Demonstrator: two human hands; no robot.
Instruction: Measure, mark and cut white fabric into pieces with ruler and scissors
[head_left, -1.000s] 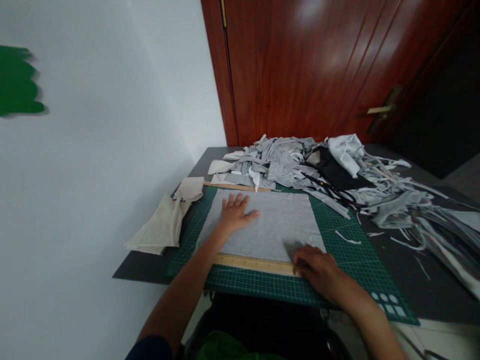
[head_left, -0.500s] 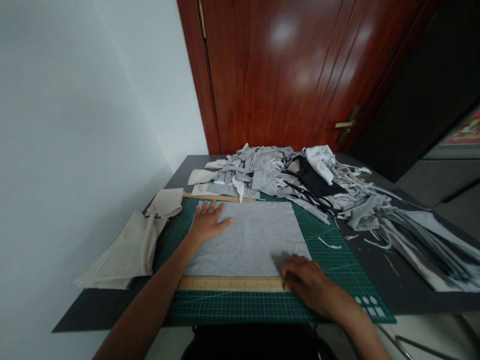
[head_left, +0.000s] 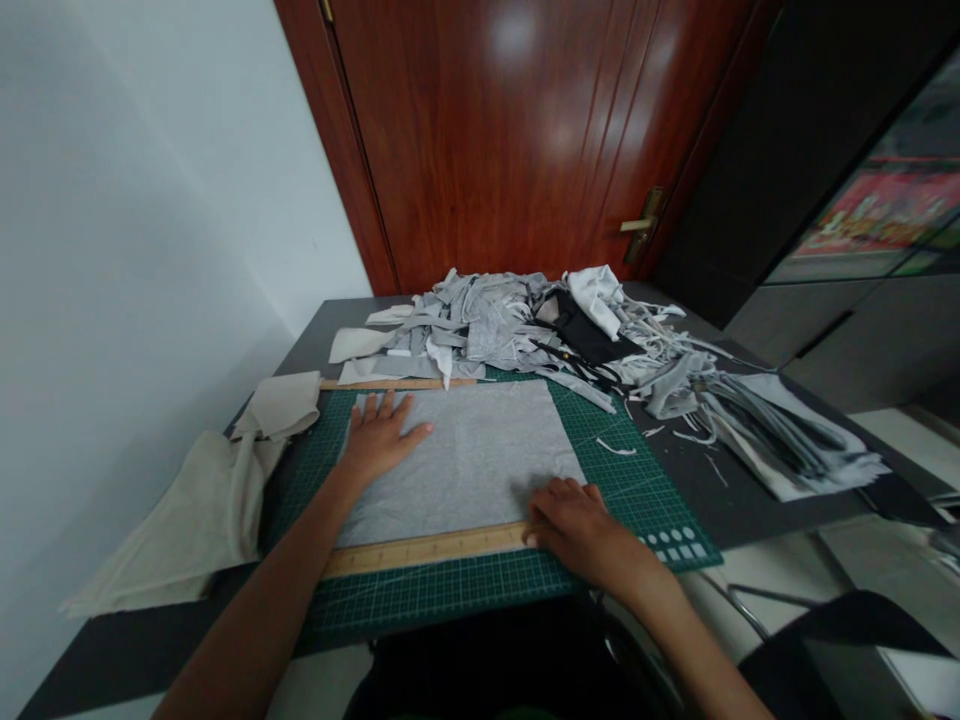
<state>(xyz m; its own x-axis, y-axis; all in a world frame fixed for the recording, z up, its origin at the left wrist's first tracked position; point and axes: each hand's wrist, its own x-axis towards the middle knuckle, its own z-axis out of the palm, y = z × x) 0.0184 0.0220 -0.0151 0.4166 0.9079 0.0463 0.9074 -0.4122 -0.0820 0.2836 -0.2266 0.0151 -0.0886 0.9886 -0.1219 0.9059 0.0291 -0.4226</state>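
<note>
A grey square of fabric (head_left: 472, 455) lies flat on a green cutting mat (head_left: 637, 495). My left hand (head_left: 379, 435) rests open and flat on the fabric's far left corner, fingers spread. A wooden ruler (head_left: 427, 548) lies along the fabric's near edge. My right hand (head_left: 574, 520) presses on the ruler's right end with fingers curled down over it. A second wooden ruler (head_left: 390, 384) lies along the mat's far edge.
A heap of grey, white and black fabric scraps (head_left: 525, 325) covers the table's far side and trails right (head_left: 757, 420). Folded beige cloth (head_left: 202, 500) lies left of the mat. A white wall stands left, a red-brown door (head_left: 517, 140) behind.
The view has swung right and the mat now sits lower left. Both hands keep their places on the fabric and the ruler.
</note>
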